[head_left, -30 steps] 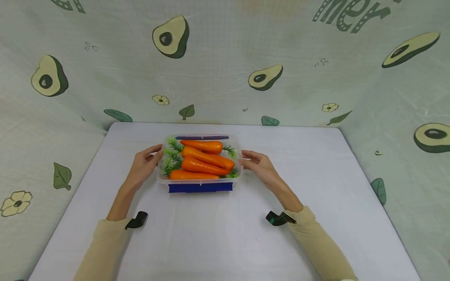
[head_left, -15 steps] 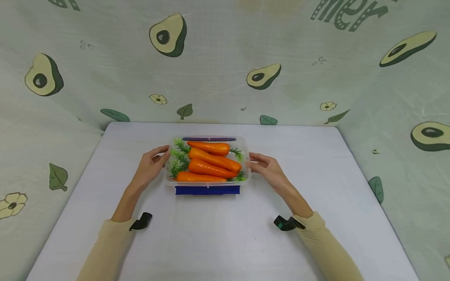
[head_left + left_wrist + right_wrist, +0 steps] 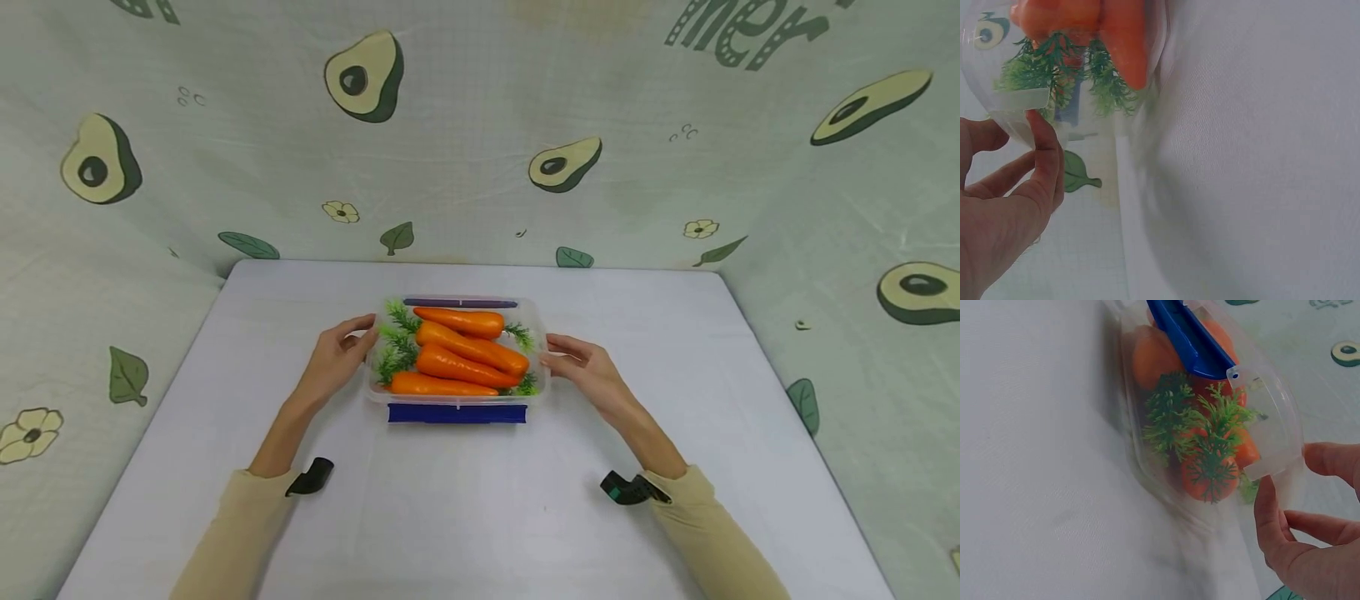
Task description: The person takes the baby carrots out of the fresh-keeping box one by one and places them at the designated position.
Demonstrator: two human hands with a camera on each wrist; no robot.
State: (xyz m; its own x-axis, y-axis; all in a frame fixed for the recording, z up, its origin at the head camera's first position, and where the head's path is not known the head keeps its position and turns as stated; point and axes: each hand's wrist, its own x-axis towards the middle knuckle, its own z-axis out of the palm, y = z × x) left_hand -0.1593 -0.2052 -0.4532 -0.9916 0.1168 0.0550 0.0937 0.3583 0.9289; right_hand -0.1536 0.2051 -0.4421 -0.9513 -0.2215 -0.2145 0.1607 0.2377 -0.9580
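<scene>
We see a clear plastic box (image 3: 457, 401) near the middle of the far half of the white table (image 3: 457, 508), held between a person's two hands. The left hand (image 3: 335, 354) pinches the left end at the rim, thumb and fingers bent against the plastic; the right hand (image 3: 592, 375) pinches the right end in the same way. We cannot tell whether the base touches the table. In the box we count four orange carrots (image 3: 472, 348) lying crosswise, one behind another, with feathery green tops (image 3: 397, 354) at both ends. A blue front clip (image 3: 457, 413) hangs along the near side, and a blue back clip (image 3: 460, 302) runs along the far side. Both arms wear beige sleeves (image 3: 232, 533), with a small black camera (image 3: 311, 477) at each wrist. Behind the table we see a pale cloth (image 3: 465, 100) printed with avocados, leaves and flowers.
</scene>
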